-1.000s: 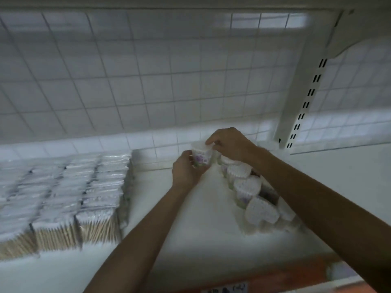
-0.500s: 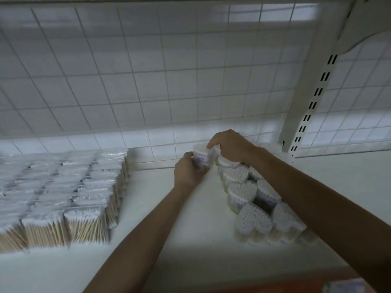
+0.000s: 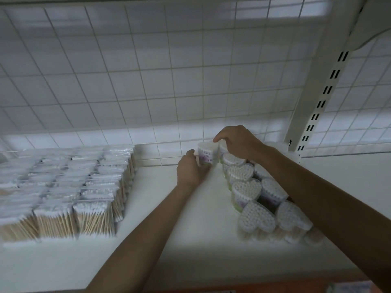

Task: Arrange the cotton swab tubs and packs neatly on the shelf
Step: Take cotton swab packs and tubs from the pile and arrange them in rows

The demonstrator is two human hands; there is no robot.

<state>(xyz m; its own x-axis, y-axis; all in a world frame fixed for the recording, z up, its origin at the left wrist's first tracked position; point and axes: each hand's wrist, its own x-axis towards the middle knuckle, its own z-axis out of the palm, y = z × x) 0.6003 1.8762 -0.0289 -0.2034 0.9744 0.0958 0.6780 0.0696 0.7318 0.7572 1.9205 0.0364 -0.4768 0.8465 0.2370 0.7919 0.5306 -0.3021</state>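
- The left hand (image 3: 191,172) is at the near left side of a clear tub (image 3: 207,154) of cotton swabs. Its thumb is raised along the tub's wall and its fingers curl round the lower part, grasping it.
- The right hand (image 3: 239,142) arches over the tub from the right with its fingers bent downward and the forefinger tip on the rim of the lid. The thumb is hidden, so I cannot tell whether this hand grips the lid or only touches it.
- The tub stands upright, as far as the blur allows, at the back edge of the shelf (image 3: 169,218), right of the middle. It has a purple label on its side.
- Just beside it on the right begin the heart-shaped tubs (image 3: 246,190). They touch one another in two rows that run from the back edge toward the front right corner, with their white swab tips showing through the lids. The right forearm crosses above the right-hand row.
- The packs (image 3: 91,216) of wooden-stemmed swabs fill the left part of the shelf in close rows from front to back, well apart from the tubs.
- A wire grid panel (image 3: 148,81) closes the back, and a slotted white upright (image 3: 311,106) rises at the back right.
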